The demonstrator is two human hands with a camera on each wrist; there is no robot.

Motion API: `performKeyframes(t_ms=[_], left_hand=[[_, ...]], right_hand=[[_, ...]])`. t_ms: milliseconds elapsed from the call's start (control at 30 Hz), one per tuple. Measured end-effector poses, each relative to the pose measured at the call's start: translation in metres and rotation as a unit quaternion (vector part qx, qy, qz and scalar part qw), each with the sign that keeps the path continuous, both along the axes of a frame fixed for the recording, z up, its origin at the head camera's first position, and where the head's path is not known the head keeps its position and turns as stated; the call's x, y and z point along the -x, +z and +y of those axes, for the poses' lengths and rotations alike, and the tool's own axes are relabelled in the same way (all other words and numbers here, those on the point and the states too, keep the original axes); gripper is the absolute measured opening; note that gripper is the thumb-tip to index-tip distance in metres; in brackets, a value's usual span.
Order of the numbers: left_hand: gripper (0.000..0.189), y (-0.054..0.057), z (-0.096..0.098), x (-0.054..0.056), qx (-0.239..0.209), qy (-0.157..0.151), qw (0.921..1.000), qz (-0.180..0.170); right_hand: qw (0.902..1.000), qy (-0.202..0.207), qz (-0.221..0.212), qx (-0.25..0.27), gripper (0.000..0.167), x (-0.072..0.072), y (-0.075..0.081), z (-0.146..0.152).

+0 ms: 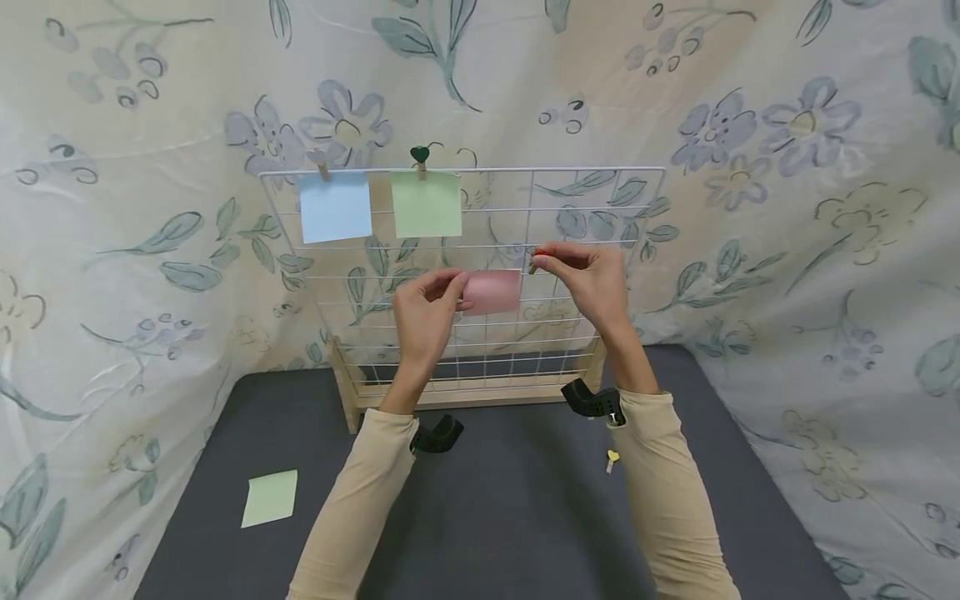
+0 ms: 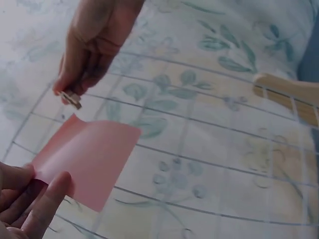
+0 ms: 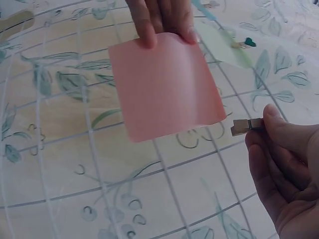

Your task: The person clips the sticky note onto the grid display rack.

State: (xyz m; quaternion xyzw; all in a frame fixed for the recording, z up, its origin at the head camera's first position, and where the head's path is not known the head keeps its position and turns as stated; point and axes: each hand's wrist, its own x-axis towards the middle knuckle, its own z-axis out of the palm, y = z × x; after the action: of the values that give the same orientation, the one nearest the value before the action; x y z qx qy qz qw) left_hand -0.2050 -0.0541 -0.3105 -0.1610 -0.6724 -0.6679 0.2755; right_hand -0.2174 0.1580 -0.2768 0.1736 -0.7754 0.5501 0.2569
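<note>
Pinching a pink paper (image 1: 492,292) by one edge, the left hand (image 1: 426,312) has it up in front of the white wire grid (image 1: 570,170), thumb on one face and fingers behind. Whether the paper touches the wires, you can't tell from here. It's curling a little, too: the wrist views show a gentle bend running across the sheet.

Over to the right hand (image 1: 588,279), and it's a narrow grip, thumb and fingertips closed on a small wooden clip (image 3: 245,126). A speck of red shows at those fingertips in the head view. The clip's tip points at the paper, near its far corner, with a slim gap between them!

Up on the grid's top wire, two sheets hang side by side: a blue paper (image 1: 335,207) on the left under a pale-topped clip (image 1: 322,164), and a light green paper (image 1: 427,205) to its right, below a clip with a dark green heart (image 1: 420,155). The grid stands in a wooden base (image 1: 480,396) toward the back of the dark counter (image 1: 495,508).

Down on that counter, another green sheet (image 1: 270,499) lies out to the left, well apart from the action, while a yellow heart clip (image 1: 612,460) sits just beside the right sleeve (image 1: 667,483). Behind it all, a flower-patterned cloth (image 1: 817,275).
</note>
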Motion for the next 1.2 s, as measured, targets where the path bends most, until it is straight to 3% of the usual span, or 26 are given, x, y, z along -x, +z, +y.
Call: performKeyframes(t_ms=[233, 400, 600, 833, 1067, 1200], left_hand=[[0.016, 0.033, 0.005, 0.005, 0.008, 0.022, 0.9996, 0.019], [0.016, 0.050, 0.011, 0.010, 0.013, 0.023, 0.9995, 0.014], [0.015, 0.060, 0.019, 0.015, 0.005, 0.012, 0.9998, 0.014], [0.016, 0.071, 0.022, 0.020, 0.009, 0.024, 0.9996, 0.015], [0.017, 0.084, 0.028, 0.025, 0.005, 0.019, 0.9998, 0.008], [0.017, 0.091, 0.031, 0.028, 0.008, 0.039, 0.9991, 0.013]], right_hand=[[0.9999, 0.002, 0.009, 0.007, 0.020, 0.007, 0.021, -0.001], [0.9992, 0.019, 0.032, 0.016, 0.018, 0.013, 0.043, -0.001], [0.9977, 0.057, 0.028, 0.023, 0.017, 0.022, 0.076, -0.004], [0.9980, 0.053, 0.033, -0.005, 0.018, 0.031, 0.104, -0.007], [0.9969, 0.054, 0.029, -0.048, 0.019, 0.038, 0.117, -0.011], [0.9960, 0.043, 0.030, -0.072, 0.021, 0.041, 0.122, -0.011]])
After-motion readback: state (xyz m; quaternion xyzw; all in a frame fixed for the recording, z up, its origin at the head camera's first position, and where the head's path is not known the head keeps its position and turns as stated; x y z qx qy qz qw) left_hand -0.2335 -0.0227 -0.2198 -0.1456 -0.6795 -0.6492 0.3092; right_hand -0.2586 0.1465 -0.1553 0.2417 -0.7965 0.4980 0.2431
